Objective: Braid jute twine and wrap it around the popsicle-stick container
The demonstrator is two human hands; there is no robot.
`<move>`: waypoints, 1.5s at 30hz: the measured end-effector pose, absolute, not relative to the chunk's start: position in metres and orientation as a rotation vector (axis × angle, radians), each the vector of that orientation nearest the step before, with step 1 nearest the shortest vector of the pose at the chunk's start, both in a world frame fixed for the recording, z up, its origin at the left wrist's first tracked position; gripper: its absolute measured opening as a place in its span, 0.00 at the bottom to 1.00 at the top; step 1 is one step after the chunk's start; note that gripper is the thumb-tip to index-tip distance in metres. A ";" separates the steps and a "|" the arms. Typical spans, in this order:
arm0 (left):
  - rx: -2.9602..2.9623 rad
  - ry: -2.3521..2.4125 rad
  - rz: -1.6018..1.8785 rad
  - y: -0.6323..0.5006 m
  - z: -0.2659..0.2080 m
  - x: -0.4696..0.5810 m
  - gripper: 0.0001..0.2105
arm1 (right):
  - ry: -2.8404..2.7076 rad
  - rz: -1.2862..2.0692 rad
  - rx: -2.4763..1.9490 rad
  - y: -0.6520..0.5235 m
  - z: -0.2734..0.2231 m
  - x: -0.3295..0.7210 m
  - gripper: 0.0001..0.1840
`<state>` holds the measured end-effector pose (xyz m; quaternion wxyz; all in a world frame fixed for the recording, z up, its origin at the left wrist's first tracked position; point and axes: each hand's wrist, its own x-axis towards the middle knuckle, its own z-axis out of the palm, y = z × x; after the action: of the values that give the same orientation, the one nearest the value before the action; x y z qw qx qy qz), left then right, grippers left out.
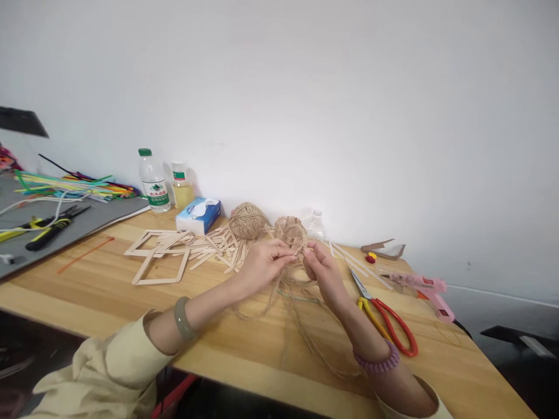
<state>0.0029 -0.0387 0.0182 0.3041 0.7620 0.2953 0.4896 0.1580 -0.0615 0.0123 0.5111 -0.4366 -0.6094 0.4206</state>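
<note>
My left hand (267,261) is closed in a pinch, thumb and forefinger meeting at the near side of a small brown basket (290,228) that looks woven from strips. Close beside it, my right hand (326,272) pinches as well. Both sets of fingertips appear to hold jute twine at the basket's edge, though the exact grip is partly hidden. Loose strands of twine (301,329) trail from there over the wooden table toward me. Behind my left hand lies a ball of jute twine (247,221), left of the basket.
Wooden craft sticks (222,244) and stick frames (161,281) lie left. Behind them are a tissue pack (198,216), a water bottle (155,183) and a smaller bottle (182,189). Scissors (384,317) and a pink glue gun (421,284) lie right. Pliers (48,233) rest far left.
</note>
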 end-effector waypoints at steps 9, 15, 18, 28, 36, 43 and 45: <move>2.313 0.810 1.364 -0.039 0.015 0.004 0.08 | -1.561 0.847 -1.182 -0.062 0.010 0.154 0.14; 2.797 0.798 1.548 -0.038 0.006 0.003 0.09 | -1.585 0.713 -1.193 -0.064 0.010 0.154 0.15; 2.960 0.869 1.575 -0.039 0.004 0.002 0.09 | -1.602 0.697 -1.171 -0.066 0.011 0.152 0.16; 3.249 1.009 1.505 -0.041 -0.002 0.004 0.12 | -1.508 0.742 -1.177 -0.067 0.007 0.147 0.19; 3.271 1.084 1.058 -0.042 -0.015 0.007 0.18 | -1.613 0.372 -1.295 -0.058 -0.003 0.156 0.18; 2.829 1.360 0.958 -0.037 -0.007 0.007 0.21 | -1.567 0.173 -1.369 -0.058 0.003 0.166 0.16; 2.626 1.488 1.064 -0.026 -0.004 0.002 0.19 | -1.400 0.179 -1.319 -0.056 0.009 0.175 0.16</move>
<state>0.0018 -0.0265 -0.0039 -0.0296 0.8201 0.4648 0.3324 0.1750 -0.0560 0.0088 0.5687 -0.5616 -0.5962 0.0762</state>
